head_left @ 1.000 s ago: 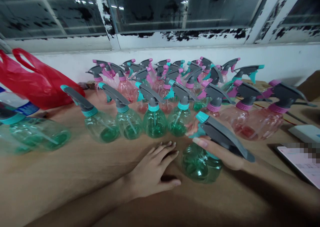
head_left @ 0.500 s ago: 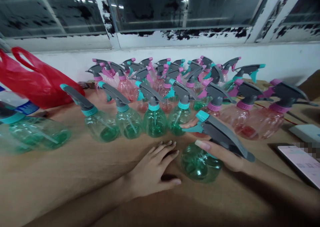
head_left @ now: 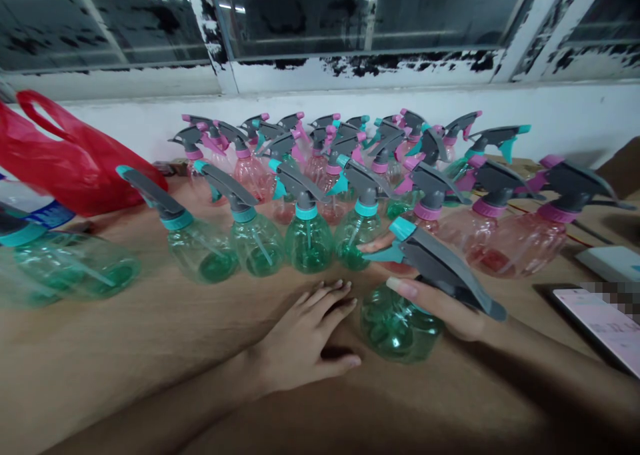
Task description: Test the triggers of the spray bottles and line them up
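My right hand is wrapped round the neck of a green spray bottle, below its grey and teal trigger head. The thumb lies across the near side, and a fingertip shows beyond the teal trigger. This bottle is tilted, its nozzle pointing up and to the left. My left hand lies palm down on the wooden table, fingers spread, holding nothing, just left of the bottle. In front of it stand several green spray bottles with teal collars, and pink ones stand to the right.
Behind the front row, several more pink and green spray bottles crowd toward the white wall. A red plastic bag sits at the left. A phone and a white box lie at the right.
The whole view has shifted very slightly. Both hands and the held spray bottle keep the same positions and grip.
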### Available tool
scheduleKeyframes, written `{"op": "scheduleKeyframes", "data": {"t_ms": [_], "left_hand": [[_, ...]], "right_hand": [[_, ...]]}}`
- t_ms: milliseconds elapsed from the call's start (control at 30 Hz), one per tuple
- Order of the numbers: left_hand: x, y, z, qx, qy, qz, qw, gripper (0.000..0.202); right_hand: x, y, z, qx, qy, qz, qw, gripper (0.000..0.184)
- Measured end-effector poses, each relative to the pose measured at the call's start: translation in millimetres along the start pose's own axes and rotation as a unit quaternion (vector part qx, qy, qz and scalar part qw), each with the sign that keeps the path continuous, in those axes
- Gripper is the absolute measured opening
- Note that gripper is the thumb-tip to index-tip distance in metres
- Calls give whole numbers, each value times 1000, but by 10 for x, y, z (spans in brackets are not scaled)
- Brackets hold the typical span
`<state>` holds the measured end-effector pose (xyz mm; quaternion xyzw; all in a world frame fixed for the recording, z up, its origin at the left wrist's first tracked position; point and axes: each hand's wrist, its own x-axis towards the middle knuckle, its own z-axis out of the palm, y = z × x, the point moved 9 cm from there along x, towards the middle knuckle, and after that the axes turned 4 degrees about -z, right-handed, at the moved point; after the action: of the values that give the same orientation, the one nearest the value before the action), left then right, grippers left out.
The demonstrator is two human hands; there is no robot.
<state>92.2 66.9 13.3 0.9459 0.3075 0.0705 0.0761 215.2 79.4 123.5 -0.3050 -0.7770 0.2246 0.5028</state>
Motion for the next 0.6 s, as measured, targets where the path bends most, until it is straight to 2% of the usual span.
{"op": "scheduleKeyframes", "data": {"t_ms": [600], "left_hand": [[-3,1,-8,-14,3,-4,1000,69]], "right_hand": [[0,19,9,-5,-3,19,1000,20]]}}
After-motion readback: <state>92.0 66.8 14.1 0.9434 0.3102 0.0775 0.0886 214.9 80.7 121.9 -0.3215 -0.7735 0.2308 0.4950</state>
